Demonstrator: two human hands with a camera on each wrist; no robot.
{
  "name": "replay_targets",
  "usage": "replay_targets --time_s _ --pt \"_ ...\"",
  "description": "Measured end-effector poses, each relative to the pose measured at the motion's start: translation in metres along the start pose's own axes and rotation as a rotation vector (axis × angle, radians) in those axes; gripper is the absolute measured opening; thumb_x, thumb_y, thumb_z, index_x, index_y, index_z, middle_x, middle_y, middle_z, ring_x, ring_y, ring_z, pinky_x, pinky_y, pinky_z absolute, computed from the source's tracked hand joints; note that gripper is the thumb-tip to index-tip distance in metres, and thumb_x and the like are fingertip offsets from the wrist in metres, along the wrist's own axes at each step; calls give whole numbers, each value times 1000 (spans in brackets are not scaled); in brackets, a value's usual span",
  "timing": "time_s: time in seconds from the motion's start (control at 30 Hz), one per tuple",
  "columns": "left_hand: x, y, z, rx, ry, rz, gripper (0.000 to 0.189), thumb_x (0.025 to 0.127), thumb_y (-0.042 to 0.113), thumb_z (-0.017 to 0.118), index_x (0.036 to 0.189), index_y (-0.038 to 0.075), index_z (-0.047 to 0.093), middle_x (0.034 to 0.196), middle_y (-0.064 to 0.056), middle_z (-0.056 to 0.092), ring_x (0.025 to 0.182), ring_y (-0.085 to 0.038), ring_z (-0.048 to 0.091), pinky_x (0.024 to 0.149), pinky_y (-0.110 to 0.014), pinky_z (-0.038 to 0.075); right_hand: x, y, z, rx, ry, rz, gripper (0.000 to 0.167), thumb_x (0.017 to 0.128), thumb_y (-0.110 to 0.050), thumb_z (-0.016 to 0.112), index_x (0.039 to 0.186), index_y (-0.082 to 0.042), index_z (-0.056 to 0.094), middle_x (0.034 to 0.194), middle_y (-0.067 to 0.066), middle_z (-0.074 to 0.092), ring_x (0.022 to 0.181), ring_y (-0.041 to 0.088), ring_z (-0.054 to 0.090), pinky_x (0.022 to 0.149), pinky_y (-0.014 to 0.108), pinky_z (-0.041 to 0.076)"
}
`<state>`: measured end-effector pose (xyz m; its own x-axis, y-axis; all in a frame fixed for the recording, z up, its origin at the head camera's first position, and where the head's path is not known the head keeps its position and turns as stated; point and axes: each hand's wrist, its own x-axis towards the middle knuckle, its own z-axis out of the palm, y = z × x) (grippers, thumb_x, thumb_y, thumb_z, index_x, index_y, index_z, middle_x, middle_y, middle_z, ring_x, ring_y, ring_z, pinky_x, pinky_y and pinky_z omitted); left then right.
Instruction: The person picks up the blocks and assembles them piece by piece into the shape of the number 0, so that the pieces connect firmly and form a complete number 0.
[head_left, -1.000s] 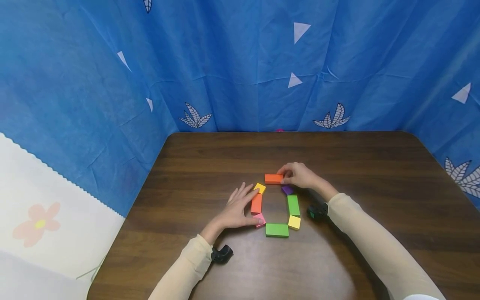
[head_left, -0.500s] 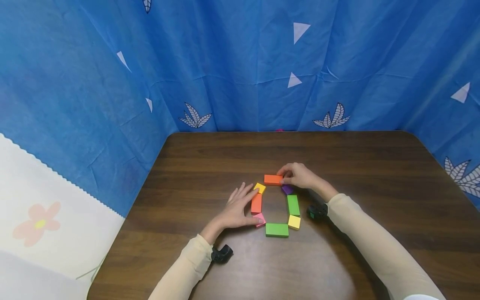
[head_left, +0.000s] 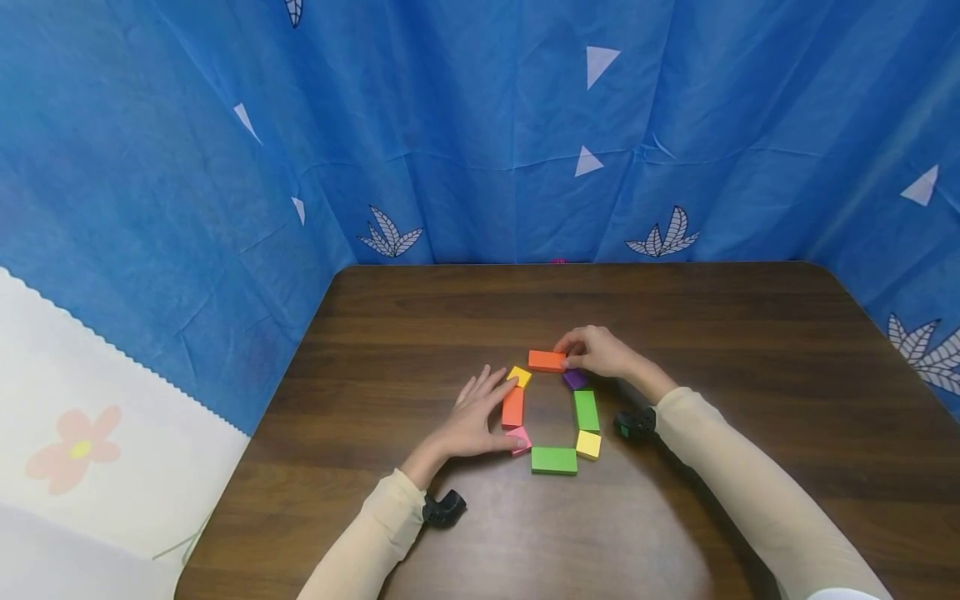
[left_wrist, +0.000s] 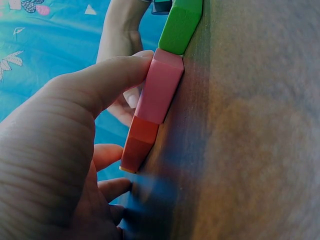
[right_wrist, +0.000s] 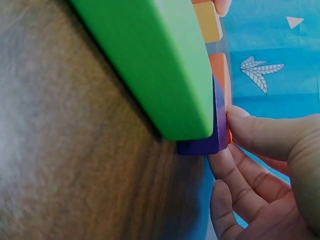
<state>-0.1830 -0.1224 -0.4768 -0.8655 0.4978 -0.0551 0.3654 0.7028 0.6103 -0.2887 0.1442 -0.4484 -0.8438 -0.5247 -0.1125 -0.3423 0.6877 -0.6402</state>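
Observation:
Wooden blocks form a ring on the table. At its far side my right hand (head_left: pixel 598 350) pinches the right end of an orange block (head_left: pixel 543 361) between thumb and fingers. Just below that end lies a purple block (head_left: pixel 574 380), partly behind a green block (right_wrist: pixel 150 70) in the right wrist view. My left hand (head_left: pixel 472 423) is spread along the ring's left side. Its thumb touches a pink block (left_wrist: pixel 160 87), and its index fingertip reaches a yellow block (head_left: pixel 519 376). Between those two lies a red-orange block (head_left: pixel 513 407).
A pale yellow block (head_left: pixel 588 445) and another green block (head_left: pixel 554 461) make up the ring's near right corner and near side. The dark wooden table (head_left: pixel 420 308) ends at a blue patterned curtain (head_left: pixel 480 125). Each wrist wears a black camera (head_left: pixel 445 508).
The orange block has shifted very slightly left and nearer, its right end turning a little toward the purple block. My left hand stays in place.

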Motion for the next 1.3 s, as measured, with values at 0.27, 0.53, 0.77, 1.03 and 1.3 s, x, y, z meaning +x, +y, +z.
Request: replay_targets --time_s 0.27,0.53,0.77,1.03,1.3 --pt "0 1 -1 6 -2 1 96 76 53 74 154 19 30 164 -6 19 153 -28 2 122 -53 4 -2 0 1 2 3 -5 25 89 -12 71 113 -8 71 111 12 68 93 24 59 87 42 55" --pt "-1 1 0 11 -3 3 97 76 54 74 155 20 30 164 -5 19 153 -28 3 122 -52 5 -3 -1 2 13 -2 -17 25 88 -13 72 113 -9 72 111 11 67 93 23 59 86 40 56" --pt "1 -1 1 14 7 8 96 76 54 75 154 19 31 164 -6 19 153 -28 4 122 -52 5 -4 -2 1 7 -6 -32 25 88 -12 72 112 -9 72 109 10 68 92 22 59 85 39 56" --pt "1 -1 1 18 6 9 97 76 54 75 154 19 30 164 -6 19 153 -28 3 122 -52 5 -5 -2 1 5 -7 -43 25 88 -12 72 112 -9 72 109 10 68 92 22 59 85 39 56" --pt "1 0 1 15 7 8 97 76 54 75 154 20 31 164 -6 19 153 -28 3 122 -52 5 -6 -1 1 5 -8 -48 25 88 -12 71 112 -9 72 109 10 68 91 22 59 84 39 56"
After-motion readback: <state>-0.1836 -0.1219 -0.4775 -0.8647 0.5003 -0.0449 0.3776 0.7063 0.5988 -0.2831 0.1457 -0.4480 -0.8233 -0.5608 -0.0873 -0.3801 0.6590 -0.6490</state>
